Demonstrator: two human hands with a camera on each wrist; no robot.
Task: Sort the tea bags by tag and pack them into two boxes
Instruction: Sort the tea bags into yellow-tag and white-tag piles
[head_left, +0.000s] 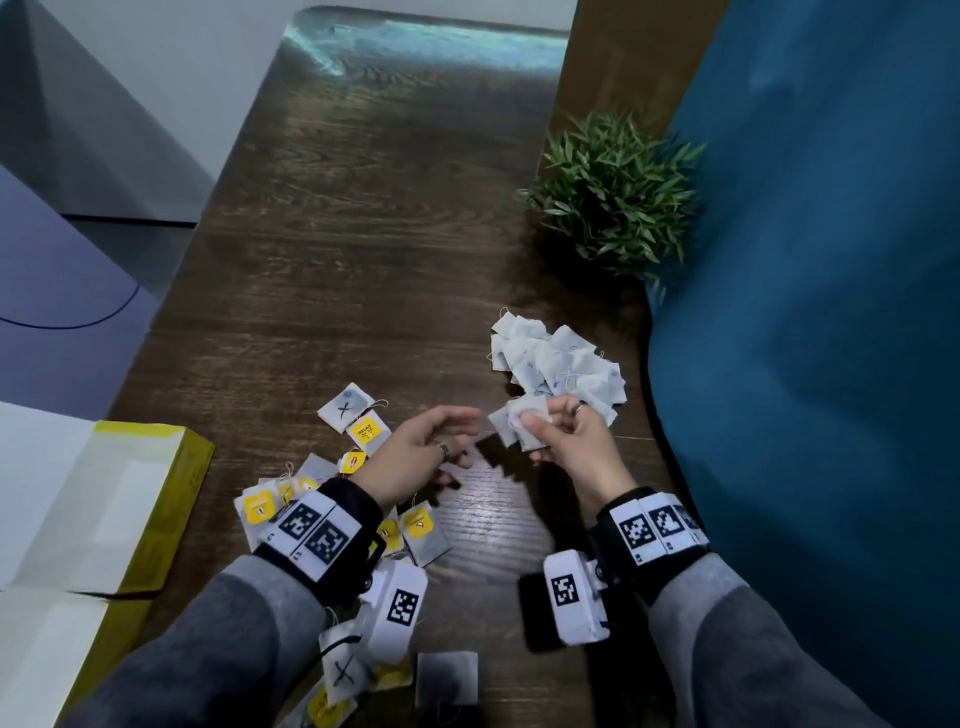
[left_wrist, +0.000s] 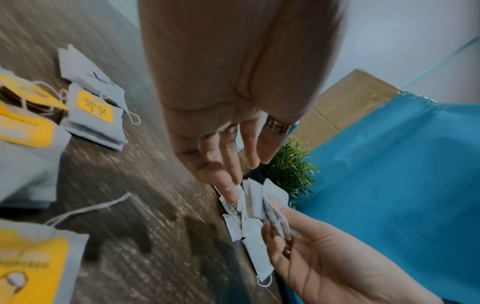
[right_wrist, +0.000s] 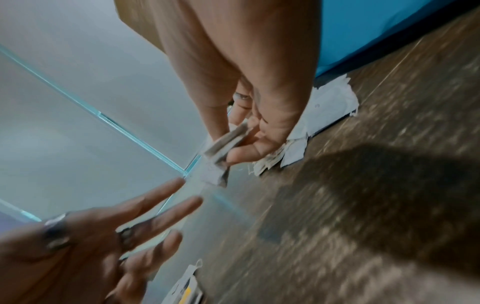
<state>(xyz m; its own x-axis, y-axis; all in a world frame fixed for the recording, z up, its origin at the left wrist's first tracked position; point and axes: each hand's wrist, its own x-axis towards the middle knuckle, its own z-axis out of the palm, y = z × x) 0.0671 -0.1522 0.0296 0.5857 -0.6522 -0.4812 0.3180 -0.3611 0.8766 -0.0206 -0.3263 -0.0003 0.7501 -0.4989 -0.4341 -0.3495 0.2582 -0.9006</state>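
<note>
My right hand (head_left: 553, 423) grips a small stack of white tea bags (head_left: 519, 428) just in front of a heap of white, blue-tagged tea bags (head_left: 561, 361) on the dark wooden table. In the right wrist view the stack (right_wrist: 223, 150) sits pinched between thumb and fingers. My left hand (head_left: 436, 441) hovers beside it with straight, spread fingers (left_wrist: 233, 164) and holds nothing. Yellow-tagged tea bags (head_left: 358, 431) lie scattered under and left of my left wrist. A yellow box (head_left: 156, 493) stands open at the left.
A small green potted plant (head_left: 615, 195) stands at the table's right edge, behind the white heap. A blue cloth (head_left: 805, 312) covers the right side. A bag marked with an X (head_left: 345, 405) lies mid-table, and more loose bags (head_left: 447, 675) lie near my body.
</note>
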